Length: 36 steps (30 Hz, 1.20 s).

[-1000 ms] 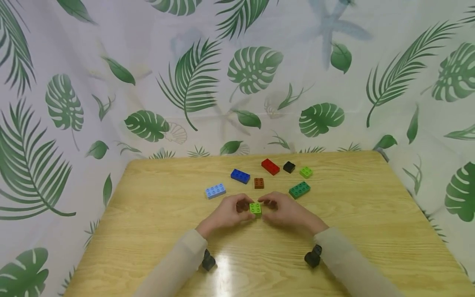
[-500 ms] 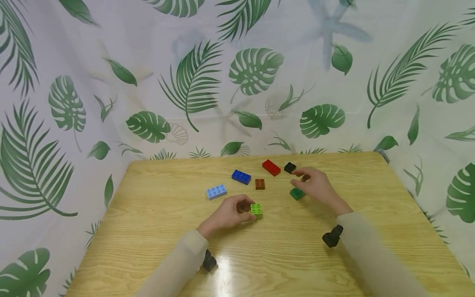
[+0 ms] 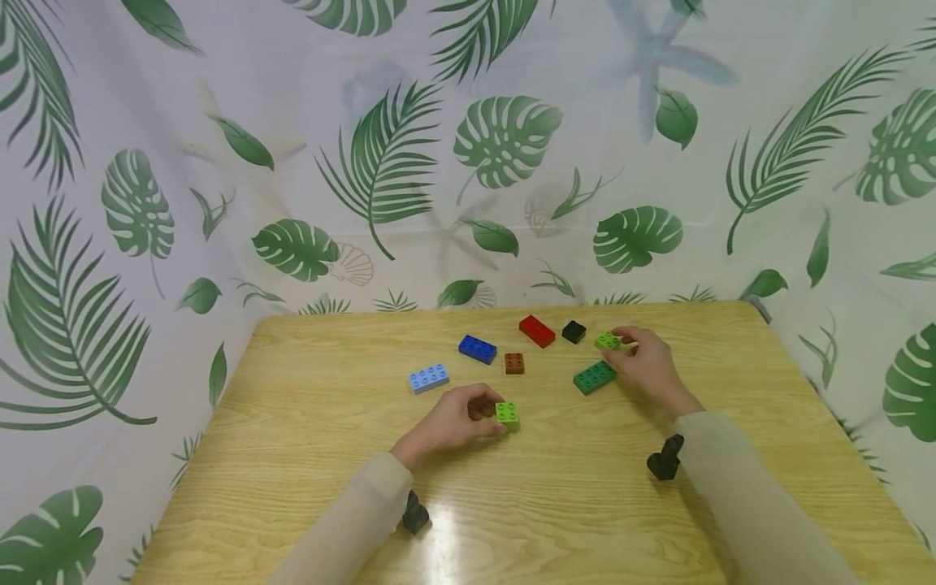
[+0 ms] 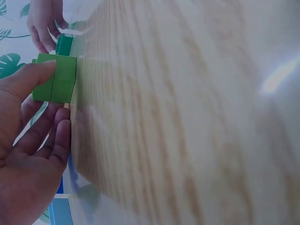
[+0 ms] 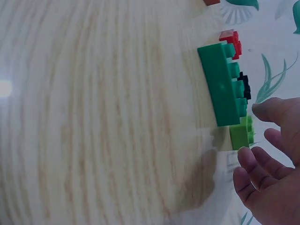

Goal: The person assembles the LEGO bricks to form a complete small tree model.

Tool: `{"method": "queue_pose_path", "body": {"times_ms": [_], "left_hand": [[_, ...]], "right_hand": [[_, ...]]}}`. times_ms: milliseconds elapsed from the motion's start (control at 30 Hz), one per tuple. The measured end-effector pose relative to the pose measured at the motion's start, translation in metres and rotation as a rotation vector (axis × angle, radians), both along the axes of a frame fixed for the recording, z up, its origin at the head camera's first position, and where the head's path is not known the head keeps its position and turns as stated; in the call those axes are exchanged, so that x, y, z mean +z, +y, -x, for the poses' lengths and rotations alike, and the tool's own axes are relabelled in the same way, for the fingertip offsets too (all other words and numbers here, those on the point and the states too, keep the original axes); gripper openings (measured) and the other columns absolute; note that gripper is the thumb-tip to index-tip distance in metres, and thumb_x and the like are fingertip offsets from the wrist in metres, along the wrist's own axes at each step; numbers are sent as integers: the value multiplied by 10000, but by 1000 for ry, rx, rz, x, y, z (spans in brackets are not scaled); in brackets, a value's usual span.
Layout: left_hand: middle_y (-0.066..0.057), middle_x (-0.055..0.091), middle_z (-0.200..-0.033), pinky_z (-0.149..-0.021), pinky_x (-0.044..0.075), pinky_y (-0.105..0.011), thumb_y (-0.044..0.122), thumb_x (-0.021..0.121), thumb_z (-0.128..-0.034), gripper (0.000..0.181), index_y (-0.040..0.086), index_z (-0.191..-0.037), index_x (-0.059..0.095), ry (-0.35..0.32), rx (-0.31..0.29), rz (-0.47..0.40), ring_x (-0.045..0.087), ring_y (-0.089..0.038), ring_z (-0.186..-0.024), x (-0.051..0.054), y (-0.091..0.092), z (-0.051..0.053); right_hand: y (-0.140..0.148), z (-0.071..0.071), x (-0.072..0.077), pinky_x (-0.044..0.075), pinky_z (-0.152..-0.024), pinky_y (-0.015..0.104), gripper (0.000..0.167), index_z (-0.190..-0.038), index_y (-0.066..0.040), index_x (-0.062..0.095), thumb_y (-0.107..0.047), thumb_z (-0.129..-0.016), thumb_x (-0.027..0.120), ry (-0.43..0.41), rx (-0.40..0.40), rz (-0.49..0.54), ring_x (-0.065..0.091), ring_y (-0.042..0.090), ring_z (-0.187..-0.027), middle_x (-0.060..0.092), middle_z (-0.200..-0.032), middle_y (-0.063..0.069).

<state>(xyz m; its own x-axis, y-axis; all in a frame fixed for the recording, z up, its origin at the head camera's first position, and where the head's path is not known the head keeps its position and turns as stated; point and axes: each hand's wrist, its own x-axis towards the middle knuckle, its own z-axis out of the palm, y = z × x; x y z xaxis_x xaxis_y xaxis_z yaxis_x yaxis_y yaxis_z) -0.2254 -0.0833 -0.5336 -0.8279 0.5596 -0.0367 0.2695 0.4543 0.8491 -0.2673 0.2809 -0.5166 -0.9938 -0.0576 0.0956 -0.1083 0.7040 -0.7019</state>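
My left hand (image 3: pixel 457 418) holds a lime green stack of two studded toy bricks (image 3: pixel 507 416) near the middle of the table. In the left wrist view the thumb lies across the stack (image 4: pixel 54 78), and a seam shows between its two layers. At the back right, my right hand (image 3: pixel 647 361) is at a single lime green brick (image 3: pixel 607 340), thumb and fingers spread apart on either side of it. The right wrist view shows a gap between the thumb and that brick (image 5: pixel 241 134). A dark green long brick (image 3: pixel 595 377) lies just in front of the right hand.
Loose on the wooden table (image 3: pixel 526 504) lie a light blue brick (image 3: pixel 428 379), a dark blue brick (image 3: pixel 478 348), a brown brick (image 3: pixel 514 363), a red brick (image 3: pixel 537 331) and a black brick (image 3: pixel 574 331). A leaf-patterned curtain (image 3: pixel 409 195) stands behind the table.
My right hand has left the lime green stack and moved right and away, over the dark green brick to the single lime green brick. The left hand stays with the stack.
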Motion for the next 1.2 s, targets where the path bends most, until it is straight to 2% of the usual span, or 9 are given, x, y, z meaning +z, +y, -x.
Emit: {"method": "queue_pose_path", "body": {"times_ms": [200,467,700,867,1000,1200], "left_hand": [[-15,712,-1114,-874,541,-242,242,831,-925,376,138,-1263,705,14,-5,11,635,-106,-993,-1,0,2],[0,715,-1116,-879,540,-238,231,829,-927,370,136,-1263,707,18,2,12,648,-114,-1007,-1,0,3],[6,719,-1128,-886,539,-229,228,831,-926,369,142,-1263,708,0,9,9,649,-107,-1023,-1,2,2],[13,719,-1115,-879,539,-230,225,837,-919,363,146,-1251,713,-2,14,8,647,-106,-1012,-2,2,2],[18,717,-1116,-881,539,-233,233,838,-917,367,147,-1251,712,2,14,8,648,-109,-1015,-2,1,3],[15,716,-1117,-876,533,-229,239,834,-922,371,146,-1258,708,-2,13,15,644,-107,-1014,-2,0,3]], "right_hand": [[3,7,-8,555,-912,574,567,-1484,77,508,-229,-1034,670,-37,-32,-2,629,473,-1136,548,-1380,364],[2,13,-16,517,-966,599,565,-1446,95,534,-255,-1026,674,-26,-69,-10,610,486,-1168,581,-1330,363],[1,16,-26,484,-949,606,558,-1412,112,565,-259,-1012,682,13,-132,-40,580,482,-1138,594,-1258,355],[-1,16,-32,483,-915,602,573,-1403,131,569,-276,-1014,675,43,-142,-90,578,469,-1095,577,-1221,339],[-2,16,-32,480,-911,606,581,-1371,176,573,-271,-1013,672,60,-141,-124,580,471,-1066,572,-1195,340],[-3,16,-31,478,-932,606,596,-1370,190,566,-280,-1017,667,33,-143,-136,581,477,-1080,570,-1206,343]]}}
